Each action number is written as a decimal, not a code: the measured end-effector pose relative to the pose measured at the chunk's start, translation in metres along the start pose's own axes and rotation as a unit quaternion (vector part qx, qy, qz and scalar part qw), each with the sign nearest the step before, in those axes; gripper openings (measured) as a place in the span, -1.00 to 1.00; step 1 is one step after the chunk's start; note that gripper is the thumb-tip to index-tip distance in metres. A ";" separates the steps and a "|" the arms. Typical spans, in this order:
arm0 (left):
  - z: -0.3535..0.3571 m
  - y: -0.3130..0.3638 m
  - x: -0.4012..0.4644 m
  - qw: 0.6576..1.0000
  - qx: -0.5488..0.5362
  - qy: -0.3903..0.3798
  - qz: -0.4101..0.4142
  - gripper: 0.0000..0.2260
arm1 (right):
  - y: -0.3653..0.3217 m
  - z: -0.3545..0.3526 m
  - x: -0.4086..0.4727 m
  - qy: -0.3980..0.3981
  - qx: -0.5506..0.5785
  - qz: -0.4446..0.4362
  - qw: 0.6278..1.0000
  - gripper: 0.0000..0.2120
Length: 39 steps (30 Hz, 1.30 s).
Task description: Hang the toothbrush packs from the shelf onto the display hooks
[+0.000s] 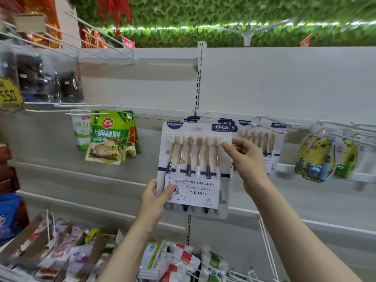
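Fingers of the left hand (pixel 157 195) and right hand (pixel 243 152) pinch one pack (pixel 194 169) at its edges, mid-hanging; next, its slot must meet the hook (pixel 200 115).

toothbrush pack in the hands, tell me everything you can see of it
The toothbrush pack is a white card under a clear blister, printed YIKOJIFE and 6PCS, with six brushes standing heads up. It is held upright before other hung packs. The left hand pinches its lower left corner; the right hand grips its right edge.
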<state>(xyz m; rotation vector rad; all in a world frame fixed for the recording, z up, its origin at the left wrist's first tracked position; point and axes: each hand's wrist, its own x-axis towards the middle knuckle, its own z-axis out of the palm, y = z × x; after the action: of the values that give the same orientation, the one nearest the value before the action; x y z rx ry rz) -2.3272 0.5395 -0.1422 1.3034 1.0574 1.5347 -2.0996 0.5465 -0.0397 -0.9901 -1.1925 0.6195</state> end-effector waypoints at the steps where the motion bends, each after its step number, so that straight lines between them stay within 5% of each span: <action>1: 0.002 -0.002 0.002 1.000 0.001 -0.002 0.000 -0.84 | 0.002 -0.002 0.001 0.005 0.005 0.000 1.000 -0.71; 16: 0.018 -0.014 0.026 0.998 -0.006 -0.036 0.041 -0.72 | 0.010 -0.017 0.014 0.010 0.031 -0.045 0.998 -0.88; 23: 0.024 -0.029 0.037 0.998 -0.002 -0.033 0.047 -0.75 | 0.027 -0.017 0.027 0.011 0.016 -0.051 0.999 -0.86; 29: 0.035 -0.040 0.067 0.999 0.002 -0.032 0.023 -0.86 | 0.043 -0.013 0.054 0.017 -0.027 -0.031 0.999 -0.65; 39: 0.049 -0.051 0.119 0.999 0.036 -0.040 -0.007 -0.86 | 0.051 -0.006 0.091 0.044 -0.103 -0.023 0.993 -0.76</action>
<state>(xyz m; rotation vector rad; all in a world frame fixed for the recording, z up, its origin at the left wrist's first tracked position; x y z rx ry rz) -2.2873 0.6720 -0.1526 1.3930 1.0761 1.4332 -2.0626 0.6440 -0.0425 -1.1484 -1.2139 0.4167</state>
